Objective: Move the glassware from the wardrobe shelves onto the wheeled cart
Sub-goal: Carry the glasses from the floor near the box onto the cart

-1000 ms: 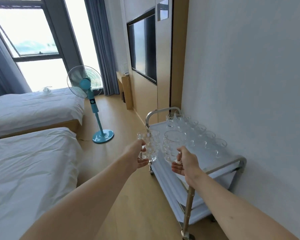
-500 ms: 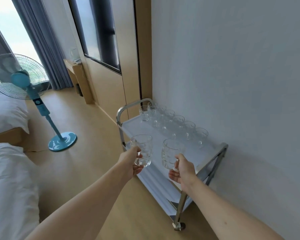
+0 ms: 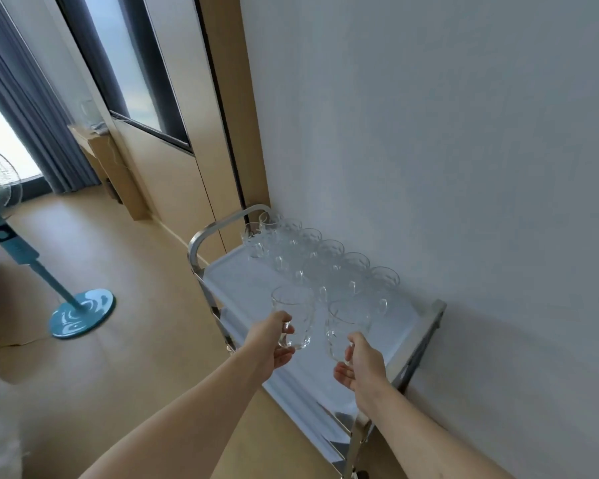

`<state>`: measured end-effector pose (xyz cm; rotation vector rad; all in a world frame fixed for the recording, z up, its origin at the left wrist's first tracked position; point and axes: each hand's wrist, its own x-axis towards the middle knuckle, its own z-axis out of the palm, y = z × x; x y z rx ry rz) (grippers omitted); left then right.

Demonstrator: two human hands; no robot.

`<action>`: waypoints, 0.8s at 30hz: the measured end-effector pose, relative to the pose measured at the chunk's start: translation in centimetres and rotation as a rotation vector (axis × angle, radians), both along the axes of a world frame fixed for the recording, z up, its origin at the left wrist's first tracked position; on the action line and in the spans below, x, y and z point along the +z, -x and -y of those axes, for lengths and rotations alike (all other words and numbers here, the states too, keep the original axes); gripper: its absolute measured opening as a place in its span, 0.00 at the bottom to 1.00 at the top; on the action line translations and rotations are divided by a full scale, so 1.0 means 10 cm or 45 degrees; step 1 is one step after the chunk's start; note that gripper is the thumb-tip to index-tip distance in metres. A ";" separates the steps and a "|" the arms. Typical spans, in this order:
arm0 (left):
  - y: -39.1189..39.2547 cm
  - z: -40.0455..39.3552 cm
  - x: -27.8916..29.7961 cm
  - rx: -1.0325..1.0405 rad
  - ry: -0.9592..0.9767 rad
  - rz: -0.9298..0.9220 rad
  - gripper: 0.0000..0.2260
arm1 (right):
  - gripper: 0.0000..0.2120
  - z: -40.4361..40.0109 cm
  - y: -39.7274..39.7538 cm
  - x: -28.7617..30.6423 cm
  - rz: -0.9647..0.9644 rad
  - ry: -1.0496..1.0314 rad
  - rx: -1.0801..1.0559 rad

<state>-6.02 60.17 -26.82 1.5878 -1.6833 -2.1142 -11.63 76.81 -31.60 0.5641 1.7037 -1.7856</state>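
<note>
Head view: each hand point(image 3: 268, 344) grips a glass point(image 3: 293, 321).

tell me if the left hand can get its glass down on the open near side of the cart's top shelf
Probably yes. The left hand holds its glass by the handle just above the cart's top shelf, where the near strip beside the rows of glasses looks bare.

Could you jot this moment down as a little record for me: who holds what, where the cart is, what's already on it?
left hand: grips a glass mug by its handle
right hand: grips a second glass mug the same way
cart: metal, against the white wall
top shelf: rows of glass mugs along the wall side
held mugs: above the shelf's near side, not yet set down
floor: blue standing fan to the left
</note>
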 end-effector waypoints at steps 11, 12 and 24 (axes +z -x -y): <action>0.68 -0.03 -0.50 -0.105 -0.064 0.104 0.11 | 0.15 0.13 0.42 -0.41 0.156 0.018 -0.192; 0.74 -0.02 -0.56 -0.117 -0.071 0.107 0.11 | 0.15 0.14 0.44 -0.45 0.166 0.013 -0.212; 1.11 0.17 -1.17 -0.344 -0.218 0.081 0.09 | 0.14 0.38 0.54 -0.83 0.174 -0.082 -0.454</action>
